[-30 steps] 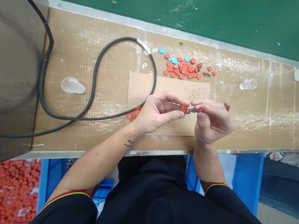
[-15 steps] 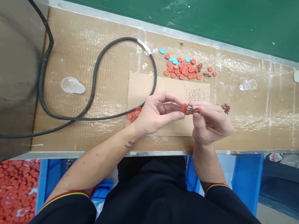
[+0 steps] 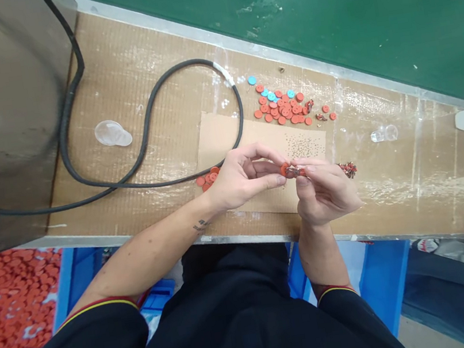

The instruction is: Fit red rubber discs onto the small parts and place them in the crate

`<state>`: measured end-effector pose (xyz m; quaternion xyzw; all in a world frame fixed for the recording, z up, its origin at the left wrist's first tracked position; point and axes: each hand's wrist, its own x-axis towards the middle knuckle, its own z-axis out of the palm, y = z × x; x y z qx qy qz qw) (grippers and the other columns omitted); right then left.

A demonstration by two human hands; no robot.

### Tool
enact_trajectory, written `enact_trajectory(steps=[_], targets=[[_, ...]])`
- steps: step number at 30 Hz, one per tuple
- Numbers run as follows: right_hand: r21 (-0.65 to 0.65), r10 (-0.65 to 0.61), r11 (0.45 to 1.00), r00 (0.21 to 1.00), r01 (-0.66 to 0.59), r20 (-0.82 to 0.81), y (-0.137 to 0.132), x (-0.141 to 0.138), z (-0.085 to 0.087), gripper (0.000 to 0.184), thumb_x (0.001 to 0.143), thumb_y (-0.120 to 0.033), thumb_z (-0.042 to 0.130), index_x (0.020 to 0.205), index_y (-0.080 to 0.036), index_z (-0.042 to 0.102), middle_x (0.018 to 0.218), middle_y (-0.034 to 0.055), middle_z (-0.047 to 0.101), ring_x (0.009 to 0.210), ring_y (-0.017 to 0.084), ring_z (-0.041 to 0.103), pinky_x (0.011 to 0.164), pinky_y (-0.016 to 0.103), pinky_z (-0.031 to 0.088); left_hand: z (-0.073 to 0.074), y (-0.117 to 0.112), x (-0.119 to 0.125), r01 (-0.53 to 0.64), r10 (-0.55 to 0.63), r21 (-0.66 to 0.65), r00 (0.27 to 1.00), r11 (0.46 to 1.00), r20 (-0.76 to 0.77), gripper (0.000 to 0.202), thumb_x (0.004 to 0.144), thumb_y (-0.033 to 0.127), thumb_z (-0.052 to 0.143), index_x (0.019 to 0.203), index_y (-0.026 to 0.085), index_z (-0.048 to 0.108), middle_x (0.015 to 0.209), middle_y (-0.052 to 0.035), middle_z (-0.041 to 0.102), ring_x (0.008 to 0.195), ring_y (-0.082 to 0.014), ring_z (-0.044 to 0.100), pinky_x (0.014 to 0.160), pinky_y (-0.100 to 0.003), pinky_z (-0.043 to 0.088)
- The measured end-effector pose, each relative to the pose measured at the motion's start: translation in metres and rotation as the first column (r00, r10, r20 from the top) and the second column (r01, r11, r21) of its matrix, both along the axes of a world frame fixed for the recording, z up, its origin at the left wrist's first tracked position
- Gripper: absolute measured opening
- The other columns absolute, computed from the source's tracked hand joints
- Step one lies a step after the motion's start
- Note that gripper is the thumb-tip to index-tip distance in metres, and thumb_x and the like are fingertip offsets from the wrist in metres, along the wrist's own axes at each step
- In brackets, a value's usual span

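Orange-red disc (image 3: 285, 169), round, flat and smooth as a plastic button, sits above the table (image 3: 395, 187), pinched between the thumb and fingers of the left hand (image 3: 239, 178). Opposite it, the right hand (image 3: 326, 192) grips a slim red-and-metal piece (image 3: 295, 171) in its fingertips, its shiny part meeting the disc; I can't make out from here how the two fit together. Just beside the right hand's knuckles lies a bristly cluster of red and metallic bits (image 3: 349, 170).

Below the hands is a sheet of plain, matte cardboard (image 3: 221, 135), peppered with tiny dark specks (image 3: 304, 144). It lies on a tabletop of ribbed brown board that shines as if under clear film. Past the sheet, a loose heap of red discs (image 3: 287, 110) spreads out, many showing little holes, with a few bright blue discs (image 3: 271, 96) among them. More red discs (image 3: 208, 179) lie by the left wrist.

A thick, rubbery black cable (image 3: 149, 116) loops across the left side, wrapped at one spot in white tape (image 3: 223, 73). Near it rests a translucent, rounded plastic piece (image 3: 112, 133); a clear, glossy one (image 3: 384, 134) lies well over to the right.
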<state>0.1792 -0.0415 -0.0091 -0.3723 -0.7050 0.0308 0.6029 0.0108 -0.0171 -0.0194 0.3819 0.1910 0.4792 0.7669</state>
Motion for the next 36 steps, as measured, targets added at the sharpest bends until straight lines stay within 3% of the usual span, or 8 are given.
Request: enact_trajectory(steps=[19,23,29,36], targets=[[0.025,0.030,0.999,0.999,-0.030,0.017,-0.0006,0.0030,0.0001,0.035,0.094,-0.011,0.076,0.125,-0.028,0.077,0.089,-0.0012,0.079,0.084,0.022,0.084,0.071,0.037,0.074,-0.0009,-0.0003,0.0014,-0.047,0.046,0.043,0.999,0.998,0.021,0.021,0.080,0.020,0.093,0.094,0.017,0.077,0.102,-0.0061,0.082,0.097,-0.0157,0.081,0.090,-0.024,0.067],[0.025,0.004,1.000,1.000,-0.004,0.018,-0.0004,0.0027,-0.0001,0.031,0.095,-0.014,0.076,0.121,-0.031,0.077,0.086,-0.0021,0.079,0.081,0.023,0.084,0.067,0.038,0.074,0.0006,-0.0003,0.0015,-0.045,0.045,0.045,0.999,0.998,0.002,0.022,0.079,0.026,0.094,0.092,0.016,0.078,0.101,-0.0072,0.082,0.096,-0.0175,0.081,0.087,-0.025,0.068],[0.014,-0.027,1.000,1.000,0.026,0.010,-0.0010,0.0029,0.0003,0.025,0.095,-0.017,0.076,0.116,-0.030,0.078,0.085,-0.0017,0.080,0.081,0.024,0.084,0.065,0.039,0.073,0.0010,-0.0011,0.0004,-0.022,0.023,0.036,0.999,0.999,-0.033,0.026,0.079,0.031,0.094,0.095,0.018,0.079,0.105,-0.0083,0.082,0.100,-0.0205,0.081,0.096,-0.033,0.068],[-0.001,-0.004,1.000,1.000,0.004,-0.017,-0.0008,0.0071,-0.0017,0.024,0.094,-0.016,0.077,0.115,-0.028,0.079,0.085,-0.0014,0.081,0.082,0.024,0.084,0.064,0.038,0.073,0.0034,-0.0001,0.0007,-0.035,0.036,0.046,0.999,0.998,-0.022,0.022,0.079,0.028,0.094,0.094,0.018,0.082,0.102,-0.0081,0.083,0.096,-0.0190,0.082,0.095,-0.030,0.069]])
